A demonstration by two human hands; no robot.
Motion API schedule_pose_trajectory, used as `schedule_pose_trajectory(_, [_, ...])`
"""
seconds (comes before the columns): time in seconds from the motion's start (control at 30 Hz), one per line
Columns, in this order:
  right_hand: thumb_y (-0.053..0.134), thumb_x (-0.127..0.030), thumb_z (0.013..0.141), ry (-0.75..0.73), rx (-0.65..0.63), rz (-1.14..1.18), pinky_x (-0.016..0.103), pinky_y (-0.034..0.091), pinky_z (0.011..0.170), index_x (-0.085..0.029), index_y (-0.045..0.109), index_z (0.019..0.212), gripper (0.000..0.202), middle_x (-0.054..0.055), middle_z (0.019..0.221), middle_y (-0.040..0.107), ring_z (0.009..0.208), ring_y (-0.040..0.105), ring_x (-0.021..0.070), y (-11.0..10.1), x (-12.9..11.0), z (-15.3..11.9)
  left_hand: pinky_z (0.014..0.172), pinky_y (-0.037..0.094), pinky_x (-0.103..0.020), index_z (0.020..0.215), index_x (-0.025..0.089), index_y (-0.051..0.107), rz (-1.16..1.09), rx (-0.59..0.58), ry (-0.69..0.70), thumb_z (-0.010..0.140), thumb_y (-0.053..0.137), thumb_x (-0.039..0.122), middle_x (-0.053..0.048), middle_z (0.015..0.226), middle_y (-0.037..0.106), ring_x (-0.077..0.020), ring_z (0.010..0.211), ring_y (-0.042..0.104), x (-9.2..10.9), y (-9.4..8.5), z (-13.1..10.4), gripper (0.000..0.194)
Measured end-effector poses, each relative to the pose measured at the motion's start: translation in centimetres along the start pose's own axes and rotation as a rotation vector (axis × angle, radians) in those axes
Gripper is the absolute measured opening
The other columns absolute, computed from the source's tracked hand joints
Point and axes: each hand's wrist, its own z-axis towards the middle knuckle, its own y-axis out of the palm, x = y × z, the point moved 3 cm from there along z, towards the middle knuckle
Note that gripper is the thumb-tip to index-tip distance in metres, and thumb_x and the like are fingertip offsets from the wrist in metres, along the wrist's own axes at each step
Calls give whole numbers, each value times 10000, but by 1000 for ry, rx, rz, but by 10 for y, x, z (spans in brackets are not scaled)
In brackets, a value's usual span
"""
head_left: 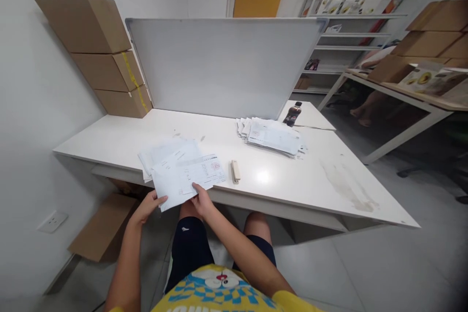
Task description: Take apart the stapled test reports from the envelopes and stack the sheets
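Observation:
My left hand grips the lower left corner of a printed paper sheet, thumb on top. Along the near edge of the same paper my right hand is closed, its thumb on the face and its fingers underneath. The paper bears a red round stamp and small print, and it juts past the table's front edge. Behind it lies a loose pile of papers, partly covered by the held one. To the right of the paper a cream stapler rests on the white table.
A thick stack of papers lies farther back, near a dark drink bottle. A whiteboard stands across the back. Cardboard boxes are piled at left, and an open carton sits below. Another person's leg shows at right.

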Motion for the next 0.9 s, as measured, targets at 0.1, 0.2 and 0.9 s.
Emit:
schedule_pose_trajectory(0.1, [586, -197, 734, -15, -17, -25, 381, 531, 904, -198, 614, 985, 252, 61, 1050, 710, 1060, 635, 230, -4, 1, 2, 743, 524, -415, 780, 157, 737, 54, -88, -56, 446, 869, 314, -111, 805, 732, -337, 838, 655, 9, -29, -16, 392])
schedule_pose_trajectory(0.2, [584, -227, 727, -13, -59, -72, 417, 522, 914, -191, 623, 962, 241, 74, 1045, 713, 1053, 640, 251, -7, 0, 4, 701, 535, -433, 729, 181, 734, 67, -117, -124, 419, 867, 230, -93, 762, 726, -342, 789, 661, 9, -64, -31, 341])
schedule_pose_trajectory(0.9, [694, -176, 604, -478, 46, -226, 385, 461, 962, -172, 592, 1120, 526, 50, 1059, 708, 1033, 616, 232, 16, -99, -44, 504, 424, -285, 680, 144, 645, 224, 164, -43, 548, 726, 543, -80, 629, 663, -214, 566, 590, 19, -41, 40, 428])
